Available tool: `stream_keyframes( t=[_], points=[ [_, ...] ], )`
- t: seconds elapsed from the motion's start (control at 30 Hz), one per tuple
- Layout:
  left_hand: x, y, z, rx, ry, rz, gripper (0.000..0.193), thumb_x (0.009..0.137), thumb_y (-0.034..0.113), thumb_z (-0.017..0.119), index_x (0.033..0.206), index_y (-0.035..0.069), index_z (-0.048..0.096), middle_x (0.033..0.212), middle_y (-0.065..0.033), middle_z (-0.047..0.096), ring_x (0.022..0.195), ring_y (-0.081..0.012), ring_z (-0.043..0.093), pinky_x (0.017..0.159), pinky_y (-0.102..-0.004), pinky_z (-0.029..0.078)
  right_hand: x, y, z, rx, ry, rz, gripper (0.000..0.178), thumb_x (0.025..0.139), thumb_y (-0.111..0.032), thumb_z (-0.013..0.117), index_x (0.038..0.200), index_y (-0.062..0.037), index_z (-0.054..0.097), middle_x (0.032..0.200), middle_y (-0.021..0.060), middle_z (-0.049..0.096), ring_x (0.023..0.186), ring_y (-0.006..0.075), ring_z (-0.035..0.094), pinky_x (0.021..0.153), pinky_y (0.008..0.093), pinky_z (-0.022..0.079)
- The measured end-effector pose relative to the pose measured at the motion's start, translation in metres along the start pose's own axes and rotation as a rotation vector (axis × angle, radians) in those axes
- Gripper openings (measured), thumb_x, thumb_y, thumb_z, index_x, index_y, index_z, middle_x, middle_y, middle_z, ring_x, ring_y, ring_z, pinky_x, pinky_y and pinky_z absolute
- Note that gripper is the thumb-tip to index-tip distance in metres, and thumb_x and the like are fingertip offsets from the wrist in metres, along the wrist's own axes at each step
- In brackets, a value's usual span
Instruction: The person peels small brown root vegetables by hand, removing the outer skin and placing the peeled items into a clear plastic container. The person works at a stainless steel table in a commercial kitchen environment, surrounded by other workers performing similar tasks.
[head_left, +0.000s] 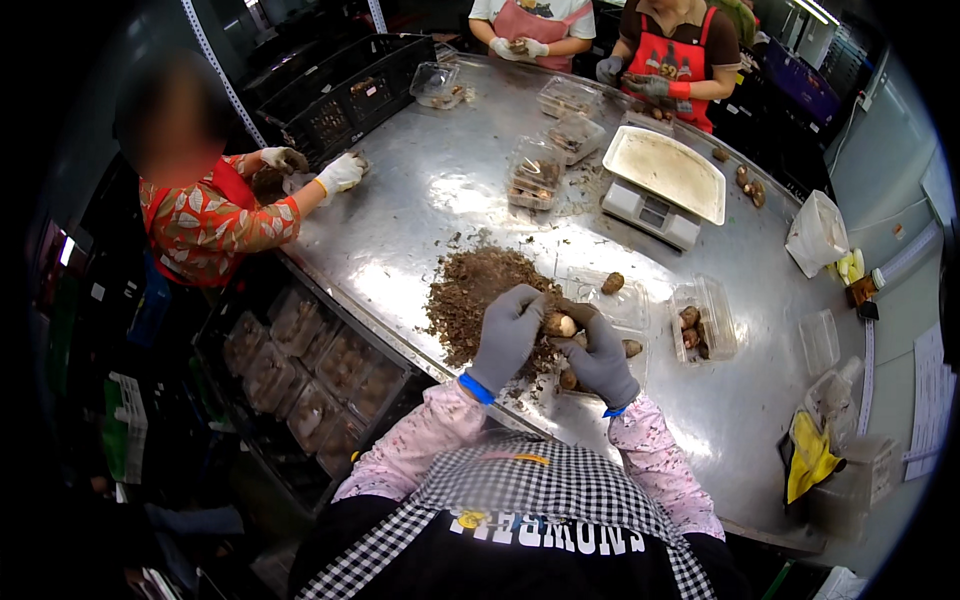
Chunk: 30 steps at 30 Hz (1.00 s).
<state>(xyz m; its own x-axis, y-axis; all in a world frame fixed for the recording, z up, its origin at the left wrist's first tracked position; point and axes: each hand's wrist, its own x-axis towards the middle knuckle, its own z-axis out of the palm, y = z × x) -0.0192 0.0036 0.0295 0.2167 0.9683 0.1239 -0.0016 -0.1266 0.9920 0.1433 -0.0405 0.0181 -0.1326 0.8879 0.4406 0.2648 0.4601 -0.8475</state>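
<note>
Both my hands wear grey gloves with blue cuffs. My left hand (507, 335) is closed around a small brown taro (562, 326) with a pale cut end. My right hand (600, 362) is curled against the same taro from the other side, its fingertips partly hidden. Under and behind the hands lies an open clear plastic box (640, 312), with one taro (613, 283) in its far part and another (632, 348) beside my right hand. A heap of brown peelings and soil (470, 290) spreads on the steel table just left of my hands.
Right of my hands stands a clear box (722, 318) holding several taros. Further off are a weighing scale (665, 172) and filled clear boxes (536, 172). A black crate (395, 385) of packed boxes sits at the left table edge. Co-workers (225, 215) work around the table.
</note>
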Motion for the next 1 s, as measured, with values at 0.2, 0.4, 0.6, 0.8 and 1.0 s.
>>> stream_keyframes(
  t=[0.2,0.4,0.6,0.8,1.0],
  points=[
    [0.006,-0.021,-0.017,-0.320,-0.108,-0.347,0.025,0.098,0.022,0.054,0.102,-0.001,0.061,0.083,-0.0030,0.062,0.073,-0.0095,0.060,0.065,-0.0240,0.050,-0.005,0.007,0.011,0.323,0.028,0.187,0.046,0.084,0.003,0.063,0.128,0.0015,0.048,0.121,0.0100,0.057,0.113,0.0165,0.055,0.096,0.0295,0.046],
    [0.008,-0.020,-0.008,0.047,-0.136,-0.100,0.023,0.095,0.018,0.058,0.103,-0.002,0.064,0.087,-0.0069,0.067,0.079,-0.0132,0.060,0.073,-0.0271,0.048,-0.006,0.016,0.007,0.096,0.003,0.288,0.046,0.086,-0.006,0.066,0.128,0.0021,0.049,0.121,0.0105,0.057,0.108,0.0162,0.056,0.093,0.0282,0.047],
    [0.006,-0.034,-0.008,0.251,-0.103,-0.050,0.019,0.090,0.016,0.061,0.090,-0.003,0.064,0.077,-0.0085,0.064,0.073,-0.0141,0.059,0.066,-0.0297,0.047,-0.006,0.010,0.015,0.236,0.039,0.520,0.044,0.088,-0.016,0.066,0.127,0.0001,0.053,0.115,0.0136,0.061,0.105,0.0186,0.059,0.090,0.0296,0.047],
    [0.015,-0.055,-0.027,-0.263,-0.031,-0.430,0.023,0.094,0.016,0.055,0.104,-0.003,0.060,0.083,-0.0067,0.064,0.076,-0.0155,0.061,0.072,-0.0291,0.052,-0.022,0.025,-0.025,-0.474,-0.063,0.268,0.029,0.087,-0.013,0.061,0.115,-0.0024,0.059,0.107,0.0137,0.062,0.099,0.0251,0.061,0.089,0.0361,0.048],
    [0.026,-0.064,-0.041,-0.013,0.170,-0.155,0.030,0.096,0.014,0.049,0.118,-0.005,0.058,0.107,-0.0126,0.064,0.097,-0.0177,0.061,0.085,-0.0295,0.049,-0.064,0.077,-0.110,-0.817,0.480,0.306,0.027,0.084,-0.009,0.062,0.110,-0.0040,0.059,0.108,0.0207,0.058,0.101,0.0370,0.057,0.086,0.0418,0.047]
  ],
)
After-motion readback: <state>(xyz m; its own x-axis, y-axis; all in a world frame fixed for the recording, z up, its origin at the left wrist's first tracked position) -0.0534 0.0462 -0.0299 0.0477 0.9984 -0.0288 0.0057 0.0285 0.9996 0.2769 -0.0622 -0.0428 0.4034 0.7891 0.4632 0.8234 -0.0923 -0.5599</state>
